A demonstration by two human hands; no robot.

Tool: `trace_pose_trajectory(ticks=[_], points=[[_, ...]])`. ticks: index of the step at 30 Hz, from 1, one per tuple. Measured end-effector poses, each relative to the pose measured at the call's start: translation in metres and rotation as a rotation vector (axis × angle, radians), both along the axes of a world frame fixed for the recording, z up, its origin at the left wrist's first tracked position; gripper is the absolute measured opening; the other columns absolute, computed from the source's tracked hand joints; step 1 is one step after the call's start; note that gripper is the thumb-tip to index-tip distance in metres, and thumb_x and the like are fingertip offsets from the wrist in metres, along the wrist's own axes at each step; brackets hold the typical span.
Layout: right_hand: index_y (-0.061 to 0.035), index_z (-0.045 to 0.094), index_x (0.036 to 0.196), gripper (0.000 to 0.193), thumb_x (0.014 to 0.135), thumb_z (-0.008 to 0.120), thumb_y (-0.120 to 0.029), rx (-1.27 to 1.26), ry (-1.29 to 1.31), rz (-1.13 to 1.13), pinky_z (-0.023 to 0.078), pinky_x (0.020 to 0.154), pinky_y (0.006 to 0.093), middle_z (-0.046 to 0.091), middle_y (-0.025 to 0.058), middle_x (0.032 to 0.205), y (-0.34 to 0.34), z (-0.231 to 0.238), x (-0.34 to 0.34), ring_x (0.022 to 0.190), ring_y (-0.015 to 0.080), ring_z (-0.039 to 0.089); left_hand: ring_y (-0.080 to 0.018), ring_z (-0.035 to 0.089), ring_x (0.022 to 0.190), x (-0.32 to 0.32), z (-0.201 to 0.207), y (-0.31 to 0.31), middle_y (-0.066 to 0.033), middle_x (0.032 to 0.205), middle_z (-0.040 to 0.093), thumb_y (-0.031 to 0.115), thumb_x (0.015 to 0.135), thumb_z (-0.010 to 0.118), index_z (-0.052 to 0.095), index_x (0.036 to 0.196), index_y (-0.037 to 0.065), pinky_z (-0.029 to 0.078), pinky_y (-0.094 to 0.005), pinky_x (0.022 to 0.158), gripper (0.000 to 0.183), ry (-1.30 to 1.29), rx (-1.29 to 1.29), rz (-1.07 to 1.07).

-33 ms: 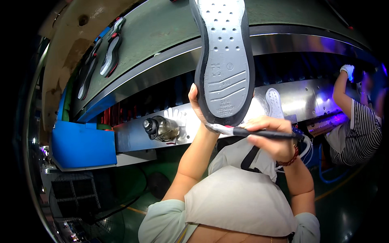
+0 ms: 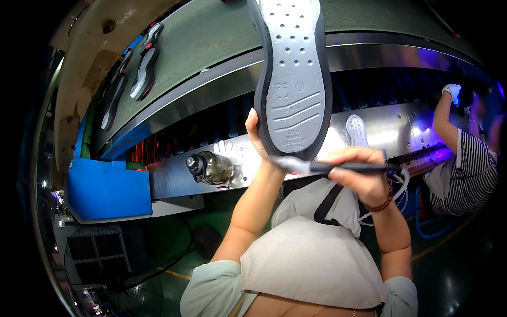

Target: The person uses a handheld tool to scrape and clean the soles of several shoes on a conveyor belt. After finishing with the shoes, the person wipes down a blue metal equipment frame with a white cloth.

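grey shoe sole (image 2: 293, 79) | toe cut off | left hand (image 2: 257, 138) mostly hidden | right hand (image 2: 359, 171) grips brush (image 2: 338, 167)

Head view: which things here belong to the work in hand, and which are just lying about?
In hand:
- grey shoe sole, held up by the left hand
- black-handled brush in the right hand, tip at the sole's heel

Lying about:
- bottle
- soles on the belt
- blue bin

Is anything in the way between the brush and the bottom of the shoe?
Nothing visible is. The left hand holds up the shoe sole, and the right hand holds the brush with its tip right at the sole's lower edge, no gap showing.
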State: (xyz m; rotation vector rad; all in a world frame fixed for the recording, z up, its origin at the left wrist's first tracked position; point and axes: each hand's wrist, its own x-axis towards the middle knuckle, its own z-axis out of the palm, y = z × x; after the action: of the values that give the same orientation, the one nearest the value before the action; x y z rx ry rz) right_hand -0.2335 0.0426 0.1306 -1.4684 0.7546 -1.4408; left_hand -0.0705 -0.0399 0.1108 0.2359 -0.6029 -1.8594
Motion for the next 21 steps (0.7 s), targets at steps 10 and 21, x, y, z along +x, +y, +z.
trace_pose_trajectory(ticks=[10,21], points=[[0.0011,0.058,0.076,0.015,0.061,0.059,0.003,-0.156,0.233,0.141,0.042,0.068,0.0257,0.058,0.0117,0.077,-0.017,0.011,-0.024,0.074,0.0178,0.055,-0.0219,0.054,0.076,-0.006,0.015,-0.014,-0.0136,0.089,0.054,0.03,0.075,0.041,0.047,0.092,0.001,0.045,-0.031,0.067,0.035,0.044,-0.083,0.027],[-0.0019,0.058,0.076,0.017,0.059,0.061,0.002,-0.203,0.289,0.342,0.043,0.067,0.0271,0.059,0.01,0.078,-0.011,0.024,-0.033,0.074,0.0188,0.056,-0.0219,0.056,0.074,-0.01,0.039,-0.014,-0.0143,0.086,0.055,0.03,0.075,0.042,0.05,0.093,-0.002,0.045,-0.03,0.068,0.038,-0.129,0.232,-0.267]])
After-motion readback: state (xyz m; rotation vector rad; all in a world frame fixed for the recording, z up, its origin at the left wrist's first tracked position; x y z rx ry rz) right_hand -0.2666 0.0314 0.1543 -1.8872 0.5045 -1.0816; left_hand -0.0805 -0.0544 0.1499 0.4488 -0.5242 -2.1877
